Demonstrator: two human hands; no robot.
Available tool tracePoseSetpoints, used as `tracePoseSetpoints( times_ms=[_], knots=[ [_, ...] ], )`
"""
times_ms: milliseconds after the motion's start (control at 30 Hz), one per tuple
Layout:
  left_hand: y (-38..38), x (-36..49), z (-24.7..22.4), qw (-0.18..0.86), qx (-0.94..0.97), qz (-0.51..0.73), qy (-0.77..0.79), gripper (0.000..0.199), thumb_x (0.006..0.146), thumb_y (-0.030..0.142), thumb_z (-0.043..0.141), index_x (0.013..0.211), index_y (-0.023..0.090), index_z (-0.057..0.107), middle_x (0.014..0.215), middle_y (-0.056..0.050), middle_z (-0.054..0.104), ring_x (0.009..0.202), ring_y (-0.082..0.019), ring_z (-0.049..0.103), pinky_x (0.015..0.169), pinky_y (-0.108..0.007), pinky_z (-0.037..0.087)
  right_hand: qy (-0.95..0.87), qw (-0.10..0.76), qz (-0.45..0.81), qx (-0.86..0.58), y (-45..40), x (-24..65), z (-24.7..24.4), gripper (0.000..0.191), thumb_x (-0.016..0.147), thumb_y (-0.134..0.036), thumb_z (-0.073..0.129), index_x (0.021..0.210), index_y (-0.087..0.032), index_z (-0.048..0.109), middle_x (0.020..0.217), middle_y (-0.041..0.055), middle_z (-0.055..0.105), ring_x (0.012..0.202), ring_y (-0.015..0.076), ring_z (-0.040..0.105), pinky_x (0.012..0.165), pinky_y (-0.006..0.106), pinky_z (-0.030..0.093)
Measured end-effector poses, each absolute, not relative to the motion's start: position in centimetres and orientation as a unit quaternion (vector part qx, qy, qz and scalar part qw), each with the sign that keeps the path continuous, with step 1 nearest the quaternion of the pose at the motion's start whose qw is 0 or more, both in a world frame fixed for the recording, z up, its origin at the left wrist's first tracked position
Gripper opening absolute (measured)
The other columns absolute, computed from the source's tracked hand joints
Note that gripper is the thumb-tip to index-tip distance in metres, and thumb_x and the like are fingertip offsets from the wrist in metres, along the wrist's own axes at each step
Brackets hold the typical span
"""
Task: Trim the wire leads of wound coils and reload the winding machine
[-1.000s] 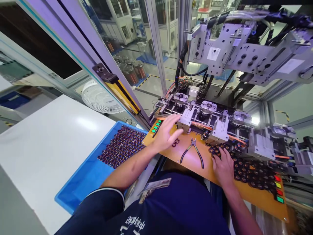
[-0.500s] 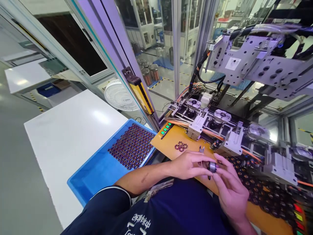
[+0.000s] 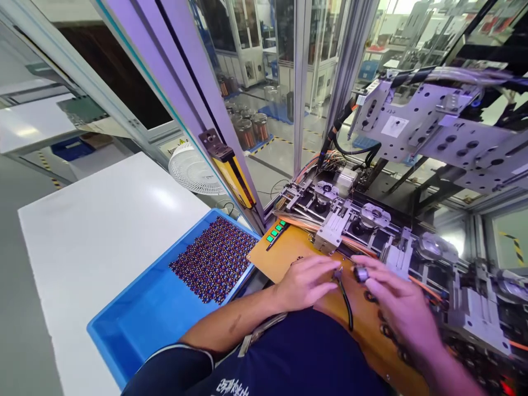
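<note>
My right hand holds a small dark and silver ring-shaped part between thumb and fingers. To its left, my left hand hovers over the orange board, fingers apart and nothing seen in them. Below its fingertips, a pair of cutters with dark handles lies on the board. A small ring shows just beyond the left hand; any others near it are hidden. More dark rings lie beside and below my right hand.
A blue bin holding many small rings stands at the left on a white table. Machine fixtures line the board's far edge. Green buttons sit at its left corner. A metal post and fan stand behind.
My hands have moved apart. The part that was between both is now in my right hand alone, and my left hand has let go. The view has shifted slightly.
</note>
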State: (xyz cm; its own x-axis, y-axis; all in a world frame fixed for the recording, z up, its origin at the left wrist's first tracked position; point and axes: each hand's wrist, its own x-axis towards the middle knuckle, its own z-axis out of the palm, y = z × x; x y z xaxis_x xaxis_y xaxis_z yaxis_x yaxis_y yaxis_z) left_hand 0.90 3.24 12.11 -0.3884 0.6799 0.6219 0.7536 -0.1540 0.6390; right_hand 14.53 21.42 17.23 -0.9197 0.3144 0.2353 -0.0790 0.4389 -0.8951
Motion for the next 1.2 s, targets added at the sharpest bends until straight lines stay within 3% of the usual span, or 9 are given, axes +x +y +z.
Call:
tracePoseSetpoints(
  times_ms=[67,233,467,967,1067,1200],
  knots=[
    [2.4,-0.1,10.3,0.036,-0.494,-0.502,-0.709,0.04,0.089,0.032,0.067,0.126,0.018,0.061,0.112,-0.01,0.073,0.103,-0.019,0.071,0.091,-0.031,0.06,-0.912,0.213,0.35,-0.027,25.6,12.3,18.8,0.019,0.097,-0.035,0.059,0.093,-0.024,0.075,0.11,0.0045,0.071,0.098,0.0192,0.07,0.086,0.031,0.058],
    [0.6,-1.7,5.0,0.058,-0.377,-0.478,-0.791,0.036,0.091,0.035,0.062,0.122,0.016,0.062,0.11,-0.014,0.072,0.103,-0.025,0.071,0.091,-0.044,0.06,-0.939,0.258,0.226,-0.018,34.4,6.2,18.7,0.024,0.09,-0.036,0.059,0.083,-0.018,0.073,0.101,0.009,0.072,0.088,0.0238,0.069,0.083,0.04,0.056],
    [0.1,-1.4,1.3,0.039,-0.338,-0.452,-0.824,0.035,0.093,0.036,0.057,0.122,0.017,0.061,0.113,-0.013,0.071,0.106,-0.025,0.069,0.094,-0.045,0.058,-0.967,0.204,0.152,0.03,36.9,4.6,16.1,0.026,0.093,-0.029,0.051,0.086,-0.016,0.072,0.106,0.0092,0.07,0.09,0.0229,0.068,0.082,0.038,0.056],
    [0.2,-1.4,1.1,0.026,-0.343,-0.432,-0.833,0.035,0.094,0.036,0.055,0.124,0.017,0.058,0.114,-0.013,0.071,0.106,-0.024,0.068,0.094,-0.045,0.057,-0.985,0.139,0.043,0.094,37.7,3.5,16.8,0.03,0.09,-0.02,0.046,0.083,-0.016,0.075,0.103,0.0108,0.07,0.093,0.0252,0.064,0.083,0.039,0.055],
    [0.2,-1.4,1.1,0.027,-0.341,-0.432,-0.835,0.035,0.094,0.036,0.055,0.124,0.017,0.058,0.114,-0.013,0.071,0.106,-0.025,0.068,0.094,-0.045,0.057,-0.983,0.153,0.036,0.094,37.8,4.2,16.8,0.03,0.093,-0.023,0.045,0.091,-0.015,0.075,0.11,0.01,0.07,0.096,0.024,0.065,0.086,0.039,0.056],
    [0.2,-1.4,1.1,0.028,-0.338,-0.432,-0.836,0.035,0.095,0.037,0.054,0.123,0.018,0.058,0.114,-0.013,0.071,0.105,-0.024,0.069,0.094,-0.045,0.057,-0.981,0.166,0.02,0.101,37.8,5.9,16.3,0.037,0.084,-0.011,0.047,0.112,-0.013,0.071,0.126,0.0111,0.066,0.118,0.029,0.06,0.094,0.045,0.053]
  ],
)
